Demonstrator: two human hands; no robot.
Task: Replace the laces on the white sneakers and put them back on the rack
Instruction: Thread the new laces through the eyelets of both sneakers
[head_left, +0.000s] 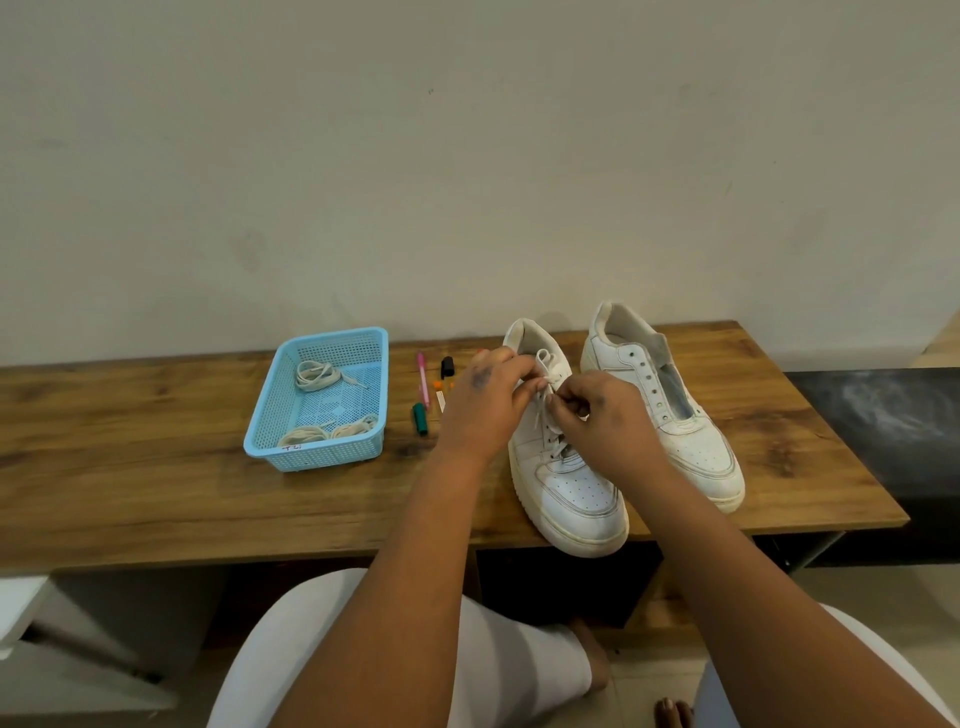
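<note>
Two white sneakers stand on a wooden table (156, 499), toes toward me. The left sneaker (571, 488) carries a white lace (546, 366) threaded through its eyelets, with a loop sticking up near the collar. My left hand (483, 400) pinches that lace at the top of the shoe. My right hand (602, 415) pinches the other strand just beside it. The right sneaker (670, 400) has bare eyelets and an open tongue area.
A light blue plastic basket (270, 441) at the left holds several coiled laces (314, 375). Between basket and shoes lie a pink pen (423, 379), a green marker (420, 419) and a black cap (447, 366). A wall runs behind the table.
</note>
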